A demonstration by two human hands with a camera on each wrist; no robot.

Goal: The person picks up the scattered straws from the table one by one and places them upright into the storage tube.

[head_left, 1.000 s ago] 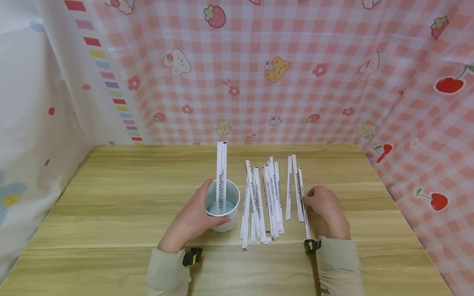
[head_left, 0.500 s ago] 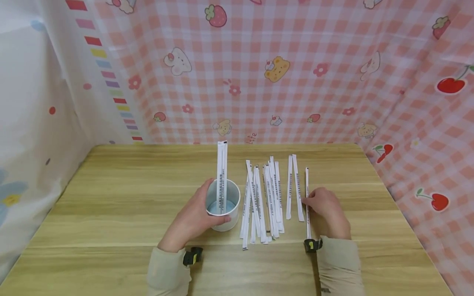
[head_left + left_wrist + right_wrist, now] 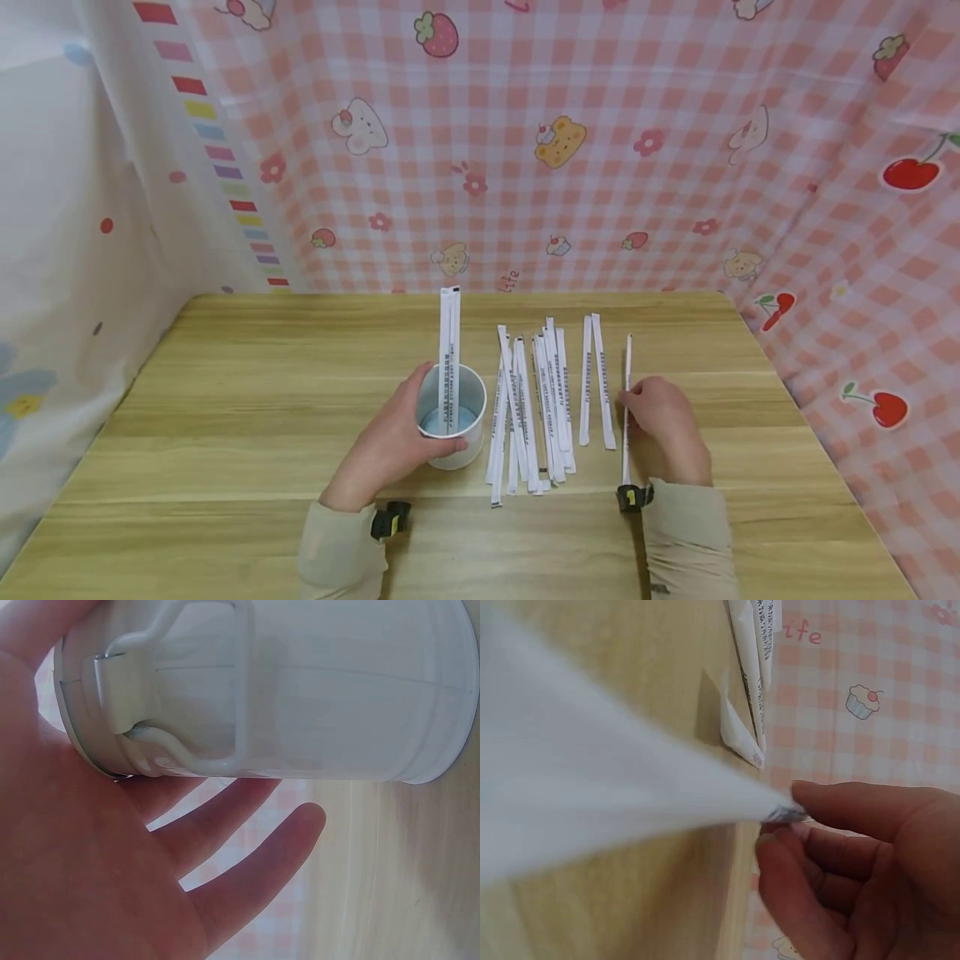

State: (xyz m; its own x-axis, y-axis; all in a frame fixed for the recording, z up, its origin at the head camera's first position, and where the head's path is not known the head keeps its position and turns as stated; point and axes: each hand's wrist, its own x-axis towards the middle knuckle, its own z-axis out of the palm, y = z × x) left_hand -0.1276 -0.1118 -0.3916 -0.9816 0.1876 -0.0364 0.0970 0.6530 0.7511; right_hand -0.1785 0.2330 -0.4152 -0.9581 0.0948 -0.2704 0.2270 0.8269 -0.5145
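My left hand (image 3: 378,454) grips a white metal bucket (image 3: 467,446) by its rim, thumb on the near side. In the left wrist view the bucket (image 3: 337,697) shows a wire handle (image 3: 240,690) folded against its wall. A few paper-wrapped straws (image 3: 448,350) stand upright in the bucket, leaning on its back. Right of the loose straws, my right hand (image 3: 663,421) pinches one wrapped straw (image 3: 627,362) between thumb and fingers. Close to the right wrist camera, that straw (image 3: 615,780) looks large and blurred.
Several wrapped straws (image 3: 551,400) lie in a loose, overlapping group between the hands. Two more straws (image 3: 602,383) lie just left of the right hand. A pink checked cloth (image 3: 480,167) hangs behind the wooden table (image 3: 225,400).
The pinched straw has moved right, away from the two straws beside it, and turned more upright in the head view. My left hand and the bucket stay put.
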